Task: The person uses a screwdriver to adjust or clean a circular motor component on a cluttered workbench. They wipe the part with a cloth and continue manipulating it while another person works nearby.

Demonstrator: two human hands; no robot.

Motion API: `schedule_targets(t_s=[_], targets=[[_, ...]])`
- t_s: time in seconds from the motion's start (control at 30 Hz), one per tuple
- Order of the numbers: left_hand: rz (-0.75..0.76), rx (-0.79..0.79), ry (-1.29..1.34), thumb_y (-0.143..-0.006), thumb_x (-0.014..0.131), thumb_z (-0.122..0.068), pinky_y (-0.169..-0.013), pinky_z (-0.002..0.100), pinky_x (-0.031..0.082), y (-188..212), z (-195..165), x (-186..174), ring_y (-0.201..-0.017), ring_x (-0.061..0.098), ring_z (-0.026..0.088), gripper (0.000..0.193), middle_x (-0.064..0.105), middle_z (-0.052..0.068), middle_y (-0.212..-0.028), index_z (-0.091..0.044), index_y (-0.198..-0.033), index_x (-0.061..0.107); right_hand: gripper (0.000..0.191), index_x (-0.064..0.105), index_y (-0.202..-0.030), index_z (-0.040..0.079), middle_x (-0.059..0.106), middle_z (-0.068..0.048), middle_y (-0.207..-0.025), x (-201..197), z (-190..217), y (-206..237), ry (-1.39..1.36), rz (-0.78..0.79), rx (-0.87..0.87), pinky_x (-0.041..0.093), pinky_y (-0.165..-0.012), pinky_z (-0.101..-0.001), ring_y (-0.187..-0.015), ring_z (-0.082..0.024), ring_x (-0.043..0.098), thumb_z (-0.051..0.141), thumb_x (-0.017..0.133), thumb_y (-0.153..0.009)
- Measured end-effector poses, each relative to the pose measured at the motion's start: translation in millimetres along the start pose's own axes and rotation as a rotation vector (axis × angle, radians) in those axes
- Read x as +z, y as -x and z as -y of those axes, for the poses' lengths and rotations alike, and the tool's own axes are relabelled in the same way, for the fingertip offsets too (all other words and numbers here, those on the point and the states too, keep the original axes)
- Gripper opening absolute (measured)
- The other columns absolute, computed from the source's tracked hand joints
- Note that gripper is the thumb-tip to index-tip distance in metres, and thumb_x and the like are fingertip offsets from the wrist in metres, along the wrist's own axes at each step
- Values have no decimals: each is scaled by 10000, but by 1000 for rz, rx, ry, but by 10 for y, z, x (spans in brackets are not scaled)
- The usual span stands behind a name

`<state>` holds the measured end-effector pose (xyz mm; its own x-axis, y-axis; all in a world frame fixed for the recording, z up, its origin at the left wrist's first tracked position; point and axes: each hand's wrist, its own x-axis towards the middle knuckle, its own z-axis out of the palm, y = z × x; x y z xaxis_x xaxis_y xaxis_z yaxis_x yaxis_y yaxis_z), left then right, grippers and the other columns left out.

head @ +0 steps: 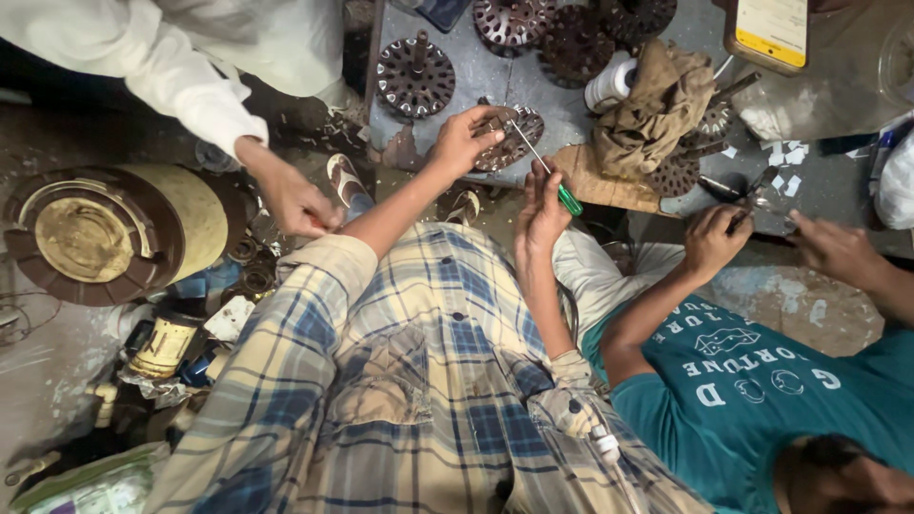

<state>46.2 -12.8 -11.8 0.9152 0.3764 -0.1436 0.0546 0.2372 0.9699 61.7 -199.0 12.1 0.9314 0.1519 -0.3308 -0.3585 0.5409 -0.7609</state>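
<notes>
My left hand (465, 139) grips a round, dark metal motor stator (515, 143) at the front edge of the grey bench (476, 81). My right hand (541, 211) is closed around a screwdriver (557, 186) with a green handle. Its thin shaft points up and left, and the tip touches the stator beside my left fingers. Both forearms come out of rolled plaid sleeves.
Several more stators (414, 76) lie on the bench, with a brown rag (657, 105), a white roll (609, 86) and a phone (769, 30). A white-sleeved person's hand (295, 200) reaches in at left above a big round motor housing (90, 233). At right, a teal-shirted person's hands (714, 238) work a small tool.
</notes>
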Motion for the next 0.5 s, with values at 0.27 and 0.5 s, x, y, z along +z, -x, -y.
schedule_targets(t_s=[0.27, 0.5], targets=[[-117, 31, -74, -924, 742, 22, -949, 316, 572, 4, 59, 140, -1078, 726, 172, 385, 773, 104, -1178, 1, -1300, 660, 387, 581, -1293, 50, 656, -125, -1312, 46, 10, -19, -114, 3, 41, 551, -1003, -363, -1216, -270, 657, 248, 706, -984], [209, -104, 55, -833, 771, 57, -1002, 319, 574, -171, -46, -185, -1136, 689, 160, 528, 706, 80, -1249, -24, -1335, 626, 379, 596, -1298, 19, 655, -138, -1323, 34, -2, -80, -165, 25, 73, 555, -1011, -364, -1212, -276, 657, 230, 697, -1000]])
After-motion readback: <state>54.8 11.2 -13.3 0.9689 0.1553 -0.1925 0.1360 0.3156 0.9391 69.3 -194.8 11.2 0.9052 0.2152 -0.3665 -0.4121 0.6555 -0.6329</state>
